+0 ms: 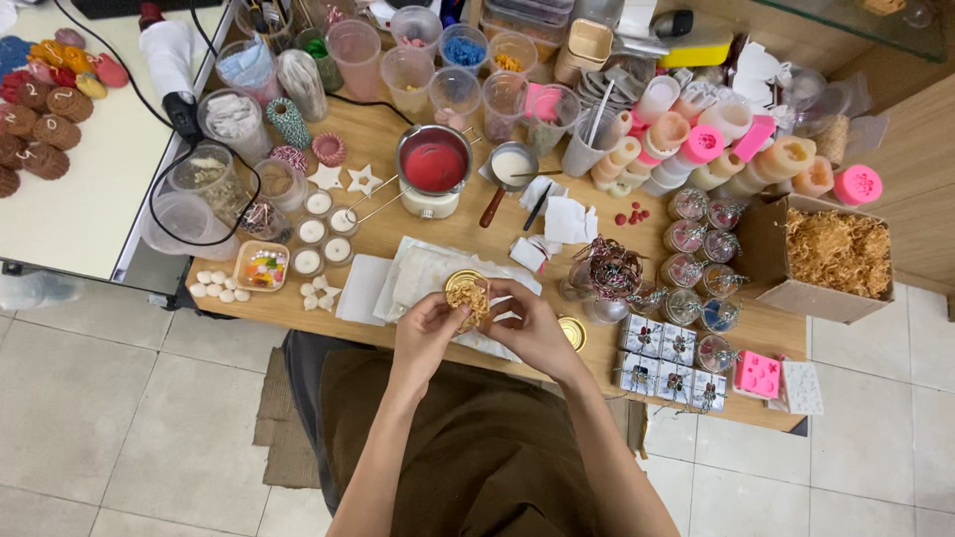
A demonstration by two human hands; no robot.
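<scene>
You sat at a long, cluttered wooden craft table (378, 134), brown apron over your lap. At its right end stood an open cardboard box of pale shredded straw (838, 251). Towards the middle sat a small metal pot of red melted wax (434, 161). Above the near edge, your left hand (426, 333) and right hand (532, 328) met, fingers pinched around a small round gold tin (468, 294) stuffed with what looked like straw. A matching gold lid (571, 332) lay just beside your right hand.
</scene>
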